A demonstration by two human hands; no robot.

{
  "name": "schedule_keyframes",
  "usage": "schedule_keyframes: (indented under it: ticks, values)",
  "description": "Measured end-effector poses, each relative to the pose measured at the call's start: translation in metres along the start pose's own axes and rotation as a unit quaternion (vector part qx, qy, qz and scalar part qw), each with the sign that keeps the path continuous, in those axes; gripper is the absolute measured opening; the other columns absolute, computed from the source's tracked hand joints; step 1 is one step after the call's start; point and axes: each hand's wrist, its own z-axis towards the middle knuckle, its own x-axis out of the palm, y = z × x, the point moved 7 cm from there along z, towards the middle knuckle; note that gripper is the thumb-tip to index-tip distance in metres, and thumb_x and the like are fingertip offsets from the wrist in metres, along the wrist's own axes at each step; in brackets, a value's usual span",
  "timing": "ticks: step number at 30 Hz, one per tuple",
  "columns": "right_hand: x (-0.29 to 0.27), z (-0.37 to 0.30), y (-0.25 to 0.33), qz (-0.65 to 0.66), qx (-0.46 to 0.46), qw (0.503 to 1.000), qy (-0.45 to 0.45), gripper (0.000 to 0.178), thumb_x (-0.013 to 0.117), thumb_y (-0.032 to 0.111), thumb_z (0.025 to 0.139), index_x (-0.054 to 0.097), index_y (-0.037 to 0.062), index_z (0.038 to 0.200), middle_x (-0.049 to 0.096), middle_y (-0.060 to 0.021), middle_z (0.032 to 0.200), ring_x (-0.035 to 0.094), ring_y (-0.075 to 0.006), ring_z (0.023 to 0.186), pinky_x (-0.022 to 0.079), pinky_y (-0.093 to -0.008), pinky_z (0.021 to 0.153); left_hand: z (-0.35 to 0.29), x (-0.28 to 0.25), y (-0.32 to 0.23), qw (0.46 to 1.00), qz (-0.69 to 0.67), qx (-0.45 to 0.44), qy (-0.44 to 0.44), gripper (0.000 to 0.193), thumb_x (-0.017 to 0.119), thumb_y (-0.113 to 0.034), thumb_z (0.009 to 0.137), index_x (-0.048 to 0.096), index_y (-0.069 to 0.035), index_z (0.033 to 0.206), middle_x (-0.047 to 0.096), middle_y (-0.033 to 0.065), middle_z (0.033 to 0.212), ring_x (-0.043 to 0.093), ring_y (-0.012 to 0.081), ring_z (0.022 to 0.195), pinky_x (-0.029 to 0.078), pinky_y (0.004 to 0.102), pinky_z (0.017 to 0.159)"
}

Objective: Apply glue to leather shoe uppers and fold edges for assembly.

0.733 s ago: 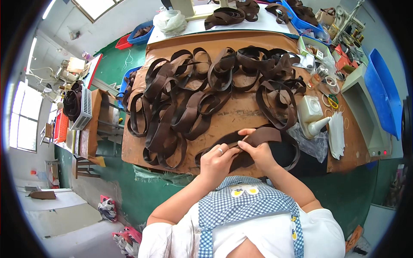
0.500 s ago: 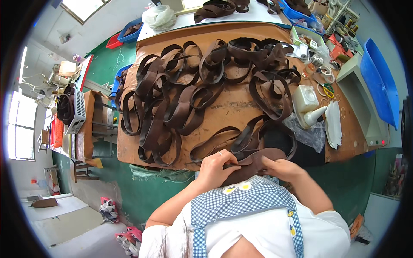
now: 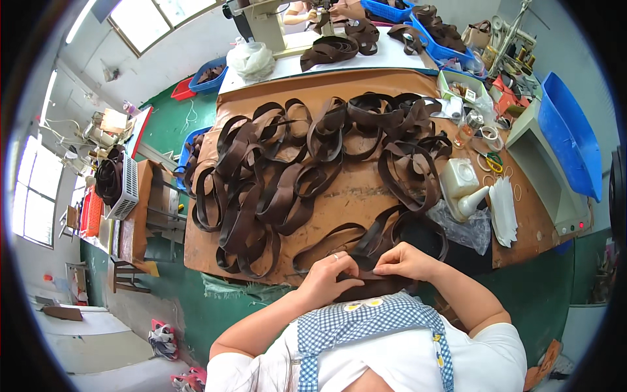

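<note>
At the table's near edge, a dark brown strap (image 3: 379,287) is held in front of my apron by both hands. My left hand (image 3: 326,279) pinches its left part between thumb and fingers. Close beside it, my right hand (image 3: 405,262) grips the strap's upper edge with thumb and fingertips. Part of the strap is hidden by the hands. Just beyond them lie more looped brown straps (image 3: 366,238). A large tangle of similar looped straps (image 3: 287,189) covers much of the brown tabletop (image 3: 346,202).
To the right stand a white bottle with a nozzle (image 3: 465,186), a glass jar (image 3: 467,128), green-handled scissors (image 3: 494,162) and white strips (image 3: 502,210). A grey box-shaped device (image 3: 545,160) carries a blue tray (image 3: 572,137). Beyond the table, another person's hand (image 3: 311,14) is beside a machine (image 3: 264,26).
My right hand has moved left, closer to my left hand, and its grip has shifted along the strap. The strap's raised right end has dropped lower. The view has tilted up.
</note>
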Motion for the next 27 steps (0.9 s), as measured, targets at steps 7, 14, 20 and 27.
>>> schedule_keyframes:
  ticks: [7,14,20,27]
  values:
    - [0.018,0.017,0.006,0.059,0.001,0.996,0.071,0.018,0.069,0.013,0.091,0.074,-0.0038,0.096,0.071,-0.0028,0.083,0.06,-0.0064,0.076,0.049,-0.0232,0.072,-0.005,-0.01,-0.001,0.999,-0.006,0.018,0.04,0.022,0.081,-0.005,0.073,0.061,-0.003,0.085,0.059,0.0087,0.08,0.062,0.0267,0.077,0.051,0.0347,0.067]
    - [0.022,0.03,0.019,0.008,-0.017,0.998,0.068,0.018,0.07,0.012,0.09,0.074,-0.0037,0.096,0.071,-0.0034,0.082,0.061,-0.0067,0.077,0.05,-0.0239,0.072,-0.002,-0.011,-0.013,0.99,0.06,0.112,0.055,0.023,0.081,-0.006,0.075,0.062,-0.003,0.088,0.062,0.0069,0.085,0.062,0.0217,0.079,0.049,0.0327,0.067]
    - [0.01,0.028,0.018,0.049,0.015,0.998,0.047,0.017,0.07,0.014,0.09,0.075,-0.0022,0.093,0.072,-0.0037,0.081,0.061,-0.0058,0.074,0.05,-0.0244,0.07,0.001,-0.016,0.001,0.994,-0.049,0.001,0.102,0.022,0.079,-0.005,0.077,0.062,-0.002,0.091,0.062,0.0073,0.086,0.062,0.0225,0.079,0.049,0.0324,0.07]
    - [0.013,0.023,0.022,0.022,-0.028,0.998,0.058,0.018,0.069,0.013,0.09,0.074,-0.0035,0.097,0.073,-0.0049,0.084,0.061,-0.0069,0.076,0.05,-0.0248,0.071,0.002,-0.017,0.0,0.992,-0.055,-0.007,0.111,0.019,0.077,-0.004,0.08,0.061,-0.001,0.09,0.061,0.0082,0.088,0.062,0.0251,0.08,0.053,0.0339,0.071]
